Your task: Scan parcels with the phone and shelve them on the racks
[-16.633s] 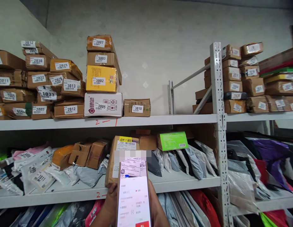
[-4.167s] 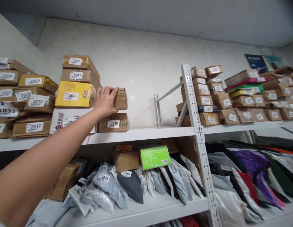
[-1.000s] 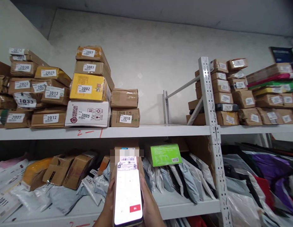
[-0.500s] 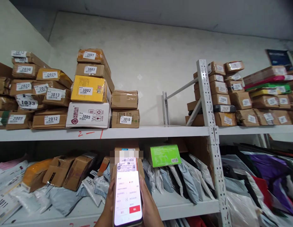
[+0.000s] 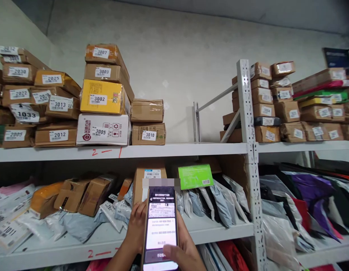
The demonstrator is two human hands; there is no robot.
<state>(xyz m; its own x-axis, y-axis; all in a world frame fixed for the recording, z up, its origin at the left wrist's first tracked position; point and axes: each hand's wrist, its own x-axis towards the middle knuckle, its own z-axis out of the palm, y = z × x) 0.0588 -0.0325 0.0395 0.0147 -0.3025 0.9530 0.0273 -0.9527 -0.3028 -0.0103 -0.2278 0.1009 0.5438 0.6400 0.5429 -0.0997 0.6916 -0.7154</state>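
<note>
A smartphone (image 5: 161,241) is upright in front of me, its lit screen showing a small label picture and text lines. My right hand (image 5: 188,244) wraps its right edge, with the thumb over the lower screen. My left hand (image 5: 135,227) is by the phone's left edge, fingers curled; its grip is partly hidden by the phone. Just behind these fingers stands a cardboard box (image 5: 139,180) with a white and blue label. A blurred patch covers the phone's top and part of the box. To the right lies a bright green box (image 5: 194,177) on top of bagged parcels.
The upper shelf (image 5: 191,149) carries stacked, numbered cartons, among them a white box (image 5: 102,130) and a yellow box (image 5: 101,97). Grey mailer bags (image 5: 81,226) and parcels fill the lower shelf. A perforated metal post (image 5: 249,150) divides the racks.
The phone screen has switched from a white form to a darker page with listed entries. My right thumb has come over the screen. The shelves appear higher in view, and the phone is slightly further right.
</note>
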